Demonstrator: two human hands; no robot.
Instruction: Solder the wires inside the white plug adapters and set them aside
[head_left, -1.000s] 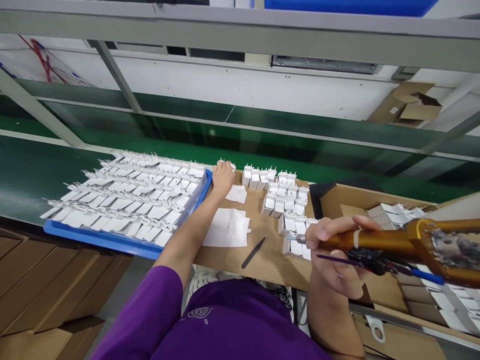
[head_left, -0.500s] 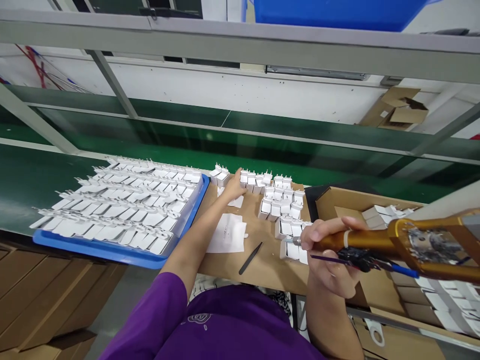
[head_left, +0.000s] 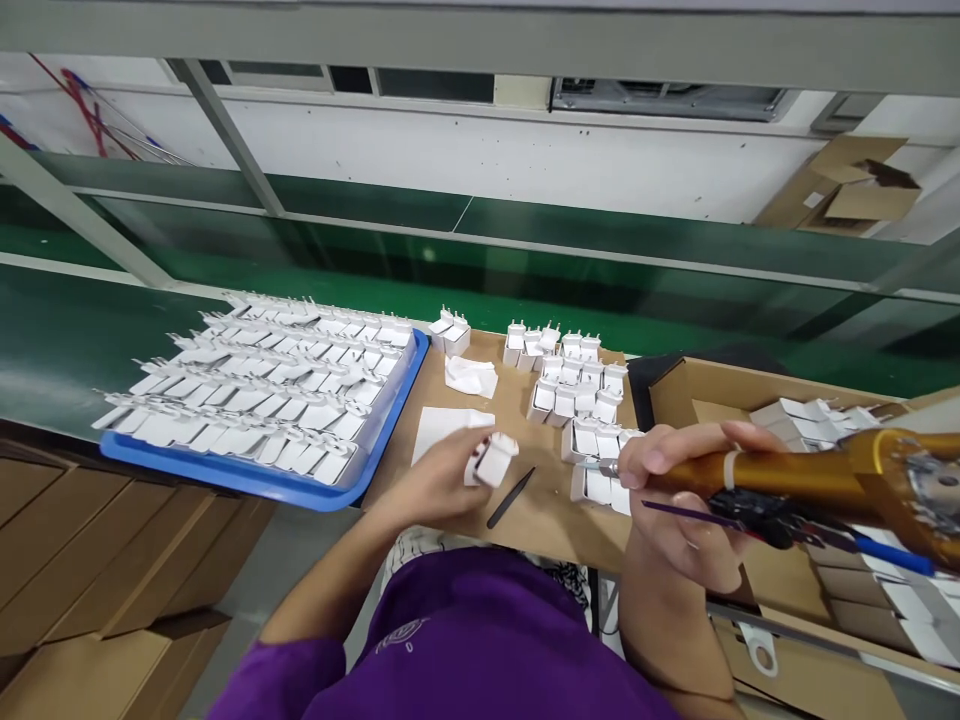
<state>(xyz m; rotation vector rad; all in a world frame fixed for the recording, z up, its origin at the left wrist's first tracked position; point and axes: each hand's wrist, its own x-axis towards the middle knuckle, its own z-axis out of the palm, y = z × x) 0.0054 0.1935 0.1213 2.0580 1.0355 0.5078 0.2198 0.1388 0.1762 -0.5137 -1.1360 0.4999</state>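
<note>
My left hand point(head_left: 446, 475) is closed around a white plug adapter point(head_left: 496, 462), held over the front of the brown board point(head_left: 536, 535). White paper sheets point(head_left: 442, 425) lie partly under and behind this hand. In my right hand point(head_left: 686, 500) is a gold handheld tool point(head_left: 795, 480), its thin metal tip pointing left near the adapters. A thin purple strip and a black-and-blue part show beside the tool; I cannot tell what they are. Several white adapters point(head_left: 574, 385) stand in rows on the board. Between my hands lie black tweezers point(head_left: 511, 497).
On the left, a blue tray point(head_left: 225, 485) is packed with rows of white adapters. A pair of adapters point(head_left: 450, 330) stands at the board's back edge. At the right is an open cardboard box point(head_left: 697, 385) with more adapters. A metal rail point(head_left: 480, 40) crosses above.
My left hand has come back from the row at the rear of the board, bringing one plug adapter towards me. My right hand keeps hold of the gold tool. The view has shifted slightly.
</note>
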